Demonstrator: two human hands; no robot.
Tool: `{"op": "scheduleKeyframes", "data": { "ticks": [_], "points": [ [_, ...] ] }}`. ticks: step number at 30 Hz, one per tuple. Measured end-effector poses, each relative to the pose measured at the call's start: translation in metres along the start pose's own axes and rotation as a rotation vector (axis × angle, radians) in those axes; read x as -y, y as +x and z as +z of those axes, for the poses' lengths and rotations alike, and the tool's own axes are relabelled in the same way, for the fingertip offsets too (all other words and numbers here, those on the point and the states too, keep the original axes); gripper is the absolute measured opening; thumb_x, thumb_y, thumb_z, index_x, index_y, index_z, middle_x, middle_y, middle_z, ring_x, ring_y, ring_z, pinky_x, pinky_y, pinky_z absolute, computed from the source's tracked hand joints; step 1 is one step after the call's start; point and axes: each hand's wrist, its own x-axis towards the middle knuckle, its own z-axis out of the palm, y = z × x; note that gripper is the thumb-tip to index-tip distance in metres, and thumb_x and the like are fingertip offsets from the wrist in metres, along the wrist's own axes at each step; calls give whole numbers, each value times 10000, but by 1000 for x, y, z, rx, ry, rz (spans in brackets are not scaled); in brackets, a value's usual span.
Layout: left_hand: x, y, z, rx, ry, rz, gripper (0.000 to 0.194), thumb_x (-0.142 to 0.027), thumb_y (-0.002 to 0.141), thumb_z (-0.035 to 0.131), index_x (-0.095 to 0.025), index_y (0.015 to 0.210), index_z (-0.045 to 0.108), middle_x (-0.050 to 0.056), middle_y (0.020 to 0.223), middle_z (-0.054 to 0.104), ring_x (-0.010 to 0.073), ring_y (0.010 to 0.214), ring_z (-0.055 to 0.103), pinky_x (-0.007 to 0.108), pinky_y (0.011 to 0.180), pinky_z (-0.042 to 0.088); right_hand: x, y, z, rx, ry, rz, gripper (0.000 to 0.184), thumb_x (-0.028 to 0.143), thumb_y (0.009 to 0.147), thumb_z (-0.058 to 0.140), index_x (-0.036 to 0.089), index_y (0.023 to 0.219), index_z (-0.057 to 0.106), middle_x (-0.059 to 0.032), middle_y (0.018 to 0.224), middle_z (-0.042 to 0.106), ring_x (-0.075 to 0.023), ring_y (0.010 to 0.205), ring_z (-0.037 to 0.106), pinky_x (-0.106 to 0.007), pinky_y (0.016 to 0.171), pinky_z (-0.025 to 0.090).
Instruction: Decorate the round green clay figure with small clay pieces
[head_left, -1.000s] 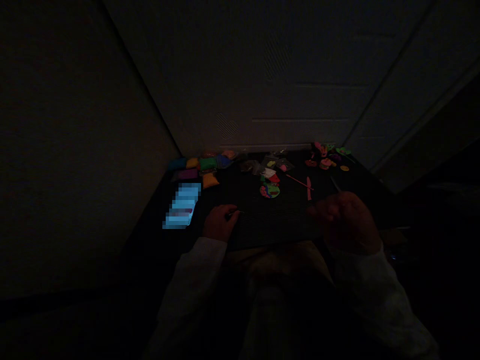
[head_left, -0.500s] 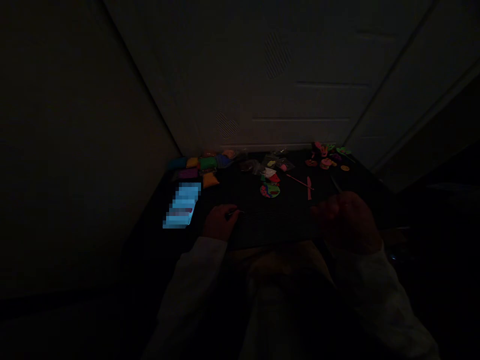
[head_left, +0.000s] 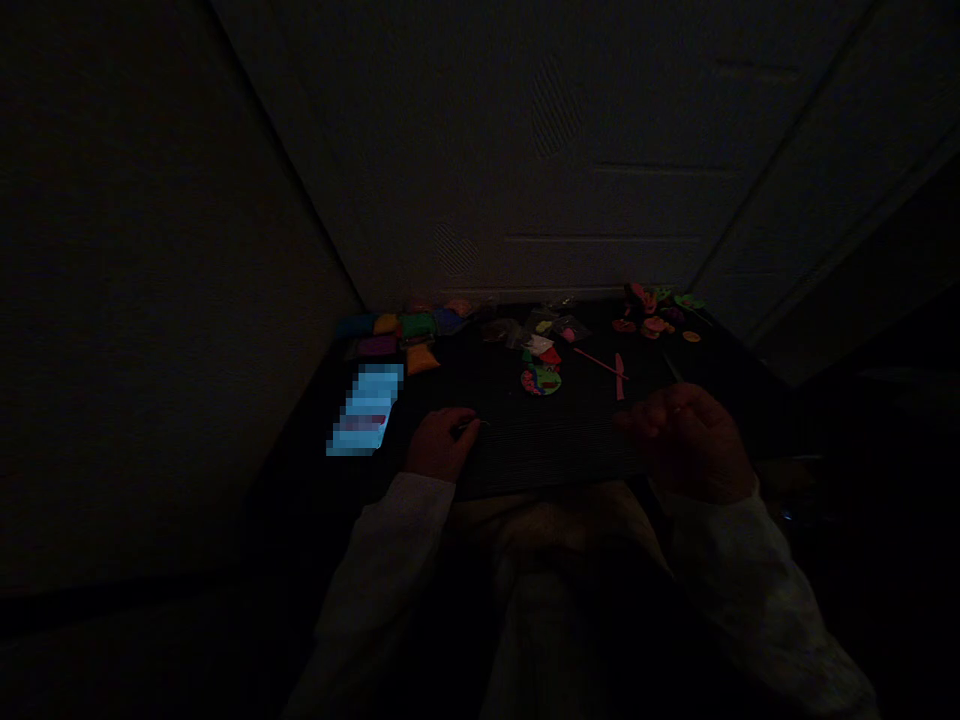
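The scene is very dark. My left hand [head_left: 441, 443] rests on the dark table with fingers pinched. A thin pale strand [head_left: 481, 422] sticks out at its fingertips; what it is I cannot make out. My right hand [head_left: 690, 440] is held over the table's right side with fingers curled in. A thin greyish blade-like piece [head_left: 671, 368] shows just beyond it; whether the hand grips it I cannot tell. Between and beyond the hands lies a round green piece with pink and blue parts [head_left: 541, 379], apart from both.
A lit phone [head_left: 366, 410] lies left of my left hand. Packets of coloured clay [head_left: 418, 325] line the back left. A pink stick [head_left: 600, 363] and a pink plastic knife [head_left: 619, 378] lie right of centre. Coloured clay pieces [head_left: 654, 327] sit at the back right, near a white panel [head_left: 622, 205].
My right hand has shifted slightly to the left and turned a little. The left hand stays in place. The picture has grown slightly darker.
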Motion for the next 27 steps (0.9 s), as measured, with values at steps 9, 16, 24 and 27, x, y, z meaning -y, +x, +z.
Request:
{"op": "scheduleKeyframes", "data": {
  "ticks": [9,16,24,27],
  "points": [
    [-2,0,-2,1,6,3,248,-349,734,464,-183,869,590,38,842,614,160,798,543,287,721,431,-65,18,-21,122,-843,39,214,393,702,530,194,762,585,-19,767,608,-152,736,556,-302,692,428],
    [-4,-1,-2,1,8,2,244,-345,737,462,-181,865,590,36,840,611,159,804,542,284,729,426,-102,30,-32,318,-1127,-43,162,310,712,527,216,803,624,-47,851,603,-193,838,521,-368,784,383],
    [-3,-1,-2,-8,4,4,249,-347,735,462,-175,862,591,38,833,614,161,801,545,287,718,432,-98,25,-38,388,-1245,-96,290,349,709,541,197,951,592,-62,965,577,-189,907,508,-352,816,402],
    [-3,-1,-2,-4,7,5,239,-330,733,464,-177,865,591,38,829,615,161,794,545,289,721,432,-95,22,-41,367,-1270,-108,302,338,740,504,174,984,576,-67,980,570,-176,920,505,-335,827,407]
  ]
}}
